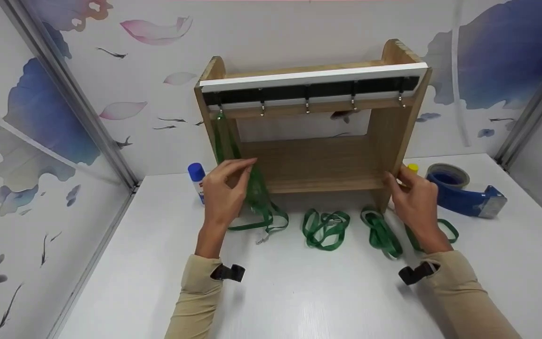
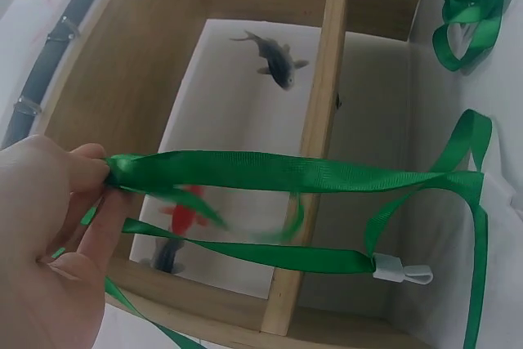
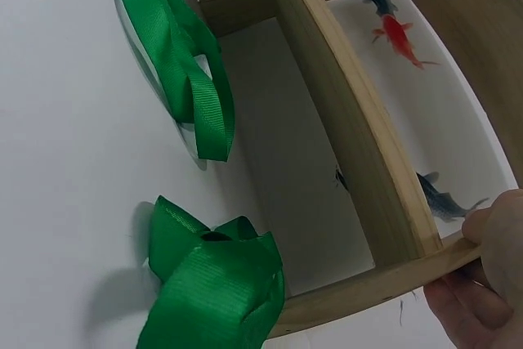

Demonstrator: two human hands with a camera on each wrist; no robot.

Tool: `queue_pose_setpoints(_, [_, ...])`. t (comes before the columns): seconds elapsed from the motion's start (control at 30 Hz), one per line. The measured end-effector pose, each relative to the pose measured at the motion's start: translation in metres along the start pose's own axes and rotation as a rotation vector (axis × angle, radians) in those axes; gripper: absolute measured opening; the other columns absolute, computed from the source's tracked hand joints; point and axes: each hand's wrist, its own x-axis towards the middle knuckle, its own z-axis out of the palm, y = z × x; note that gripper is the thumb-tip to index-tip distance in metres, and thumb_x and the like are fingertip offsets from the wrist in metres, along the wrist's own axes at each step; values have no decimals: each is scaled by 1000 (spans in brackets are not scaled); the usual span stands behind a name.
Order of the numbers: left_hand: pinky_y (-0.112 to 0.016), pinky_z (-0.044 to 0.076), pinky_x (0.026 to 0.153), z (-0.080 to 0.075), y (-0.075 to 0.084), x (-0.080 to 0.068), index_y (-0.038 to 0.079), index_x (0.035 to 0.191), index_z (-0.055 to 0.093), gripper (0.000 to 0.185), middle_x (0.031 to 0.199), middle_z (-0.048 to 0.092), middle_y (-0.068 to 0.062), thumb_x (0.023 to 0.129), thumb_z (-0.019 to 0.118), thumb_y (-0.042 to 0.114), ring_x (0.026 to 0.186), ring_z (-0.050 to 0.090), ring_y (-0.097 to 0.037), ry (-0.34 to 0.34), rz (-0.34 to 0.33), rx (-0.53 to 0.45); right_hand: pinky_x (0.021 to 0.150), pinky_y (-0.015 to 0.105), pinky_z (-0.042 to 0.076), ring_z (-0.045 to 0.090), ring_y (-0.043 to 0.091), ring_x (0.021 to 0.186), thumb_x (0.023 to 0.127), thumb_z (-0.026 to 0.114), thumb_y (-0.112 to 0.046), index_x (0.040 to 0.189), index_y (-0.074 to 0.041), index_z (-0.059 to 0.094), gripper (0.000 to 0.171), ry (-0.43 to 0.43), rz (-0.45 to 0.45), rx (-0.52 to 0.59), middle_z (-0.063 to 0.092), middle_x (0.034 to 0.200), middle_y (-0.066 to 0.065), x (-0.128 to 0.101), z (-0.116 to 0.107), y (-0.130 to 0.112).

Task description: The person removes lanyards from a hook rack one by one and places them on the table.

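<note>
A small wooden shelf [image 1: 318, 162] stands on the white table, with a row of several metal hooks [image 1: 307, 107] on a black strip along its upper front. From the leftmost hook hangs a green ribbon lanyard [image 1: 258, 188], its lower end and clip lying on the table. My left hand [image 1: 224, 190] pinches this lanyard; the left wrist view shows the ribbon [image 2: 270, 171] running out from between thumb and fingers, with a white clip end [image 2: 392, 269]. At the shelf's right side panel [image 3: 368, 290], my right hand [image 1: 414, 200] grips the board's edge between thumb and fingers.
Before the shelf lie coiled green lanyards [image 1: 326, 230], another bundle [image 1: 381, 233] and one partly behind the right wrist [image 1: 449, 230]. A blue-capped glue stick [image 1: 196, 174] stands left. On the right are a tape roll [image 1: 461, 175], a blue tape dispenser [image 1: 461, 200] and a yellow cap [image 1: 412, 167].
</note>
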Motion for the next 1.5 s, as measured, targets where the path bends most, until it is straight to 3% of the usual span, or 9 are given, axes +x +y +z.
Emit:
queue_pose_setpoints(0.17, [-29, 64, 100, 0, 3, -1, 18, 122, 81, 21, 117, 78, 1, 103, 74, 11, 112, 77, -12, -5, -20, -84, 98, 57, 59, 67, 45, 133, 110, 67, -26, 152, -6, 62, 47, -1, 7, -1, 65, 149, 22, 0, 0, 1])
queue_pose_setpoints(0.33, [-29, 64, 99, 3, 4, -2, 15, 122, 77, 19, 119, 75, -2, 106, 70, 8, 107, 80, -13, -89, -31, -124, 98, 57, 59, 67, 45, 132, 109, 67, -26, 153, -7, 62, 47, -2, 7, -1, 65, 149, 21, -1, 0, 1])
queue_pose_setpoints(0.43, [-29, 65, 96, 5, 4, -4, 16, 121, 77, 18, 119, 75, -1, 106, 69, 9, 102, 79, -13, -183, -62, -74, 99, 57, 59, 67, 45, 134, 109, 67, -27, 153, -9, 61, 48, -6, 12, 3, 65, 150, 20, -1, 0, 1])
queue_pose_setpoints(0.57, [-31, 66, 94, 14, 4, -9, 16, 119, 78, 17, 117, 77, -1, 106, 70, 8, 101, 77, -15, -373, -115, 37, 100, 58, 59, 66, 44, 135, 109, 67, -28, 154, -10, 61, 49, -10, 20, 9, 64, 152, 19, -1, -1, 0])
queue_pose_setpoints(0.73, [-35, 66, 97, 36, 1, -24, 16, 120, 80, 20, 120, 79, -3, 106, 69, 8, 104, 74, -19, -643, -172, 159, 100, 59, 59, 65, 45, 136, 110, 67, -29, 154, -10, 60, 49, -12, 29, 13, 63, 153, 19, -1, -1, 0])
queue_pose_setpoints(0.87, [-34, 65, 97, 59, -4, -40, 16, 125, 80, 23, 121, 78, -2, 106, 70, 9, 105, 72, -18, -761, -193, 254, 98, 57, 60, 67, 44, 133, 109, 67, -28, 152, -8, 62, 47, 0, 21, -6, 66, 149, 20, -1, 0, 1])
queue_pose_setpoints(1.03, [-35, 65, 92, 73, -14, -56, 17, 124, 80, 22, 116, 78, 0, 104, 74, 12, 102, 73, -15, -776, -221, 336, 99, 56, 60, 67, 44, 134, 109, 67, -26, 153, -8, 61, 48, -3, 19, -13, 66, 149, 19, -1, 1, 1])
queue_pose_setpoints(1.3, [-36, 64, 98, 75, -22, -61, 15, 126, 79, 28, 113, 77, -3, 99, 82, 19, 99, 70, -15, -821, -326, 302, 99, 57, 61, 67, 44, 134, 109, 68, -28, 152, -9, 62, 48, -12, 24, -4, 67, 150, 18, 0, 1, -1])
queue_pose_setpoints(1.5, [-38, 64, 91, 78, -25, -63, 7, 124, 78, 25, 107, 75, -7, 100, 78, 11, 96, 66, -16, -722, -371, 306, 99, 57, 60, 68, 43, 134, 108, 69, -30, 152, -10, 63, 48, -10, 28, -2, 67, 150, 17, -1, 0, 0])
